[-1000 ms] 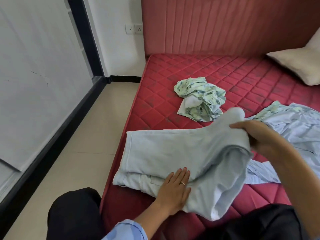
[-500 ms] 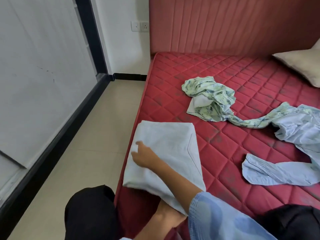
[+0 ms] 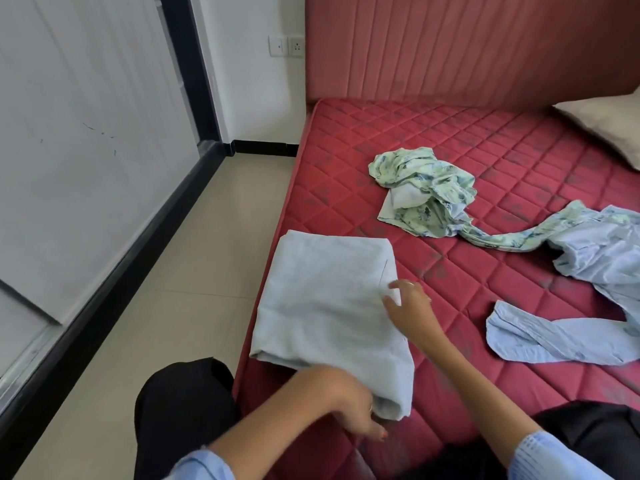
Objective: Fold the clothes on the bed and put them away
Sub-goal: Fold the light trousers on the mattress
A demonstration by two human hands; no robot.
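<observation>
— At the near left corner of the bed (image 3: pixel 502 174), what are the hands doing?

— The right hand (image 3: pixel 410 306) rests at the right edge of the folded pale blue garment (image 3: pixel 325 306), fingers loosely spread and slightly bent, the tips touching the cloth; it grips nothing. The left hand (image 3: pixel 349 407) is at the near end of the same garment, wrist bent down, fingers curled against the folded edge. Whether it actually pinches the cloth, I cannot tell: the fingertips are partly hidden.

— And the garment itself?

— Soft, matte cloth, folded into a neat, roughly rectangular stack, with a diagonal seam showing near the right hand. It lies along the left edge of the bed, its near end rolling thickly over the front side.

— What is the bed like?

— A red mattress quilted in diamonds, with a ribbed red headboard (image 3: pixel 467 46) behind it.

— What else lies there?

— A crumpled green floral garment (image 3: pixel 426 192) sits farther back, well apart from the folded stack. One long strip of it trails right to a rumpled light blue striped shirt (image 3: pixel 602 258), whose sleeve sprawls toward the front. A cream pillow (image 3: pixel 609 126) lies at the far right.

— Anything in the way?

— The person's dark-clad knees (image 3: pixel 183 410) press against the bed's front. Beige floor tiles (image 3: pixel 194 258) run along the left.
</observation>
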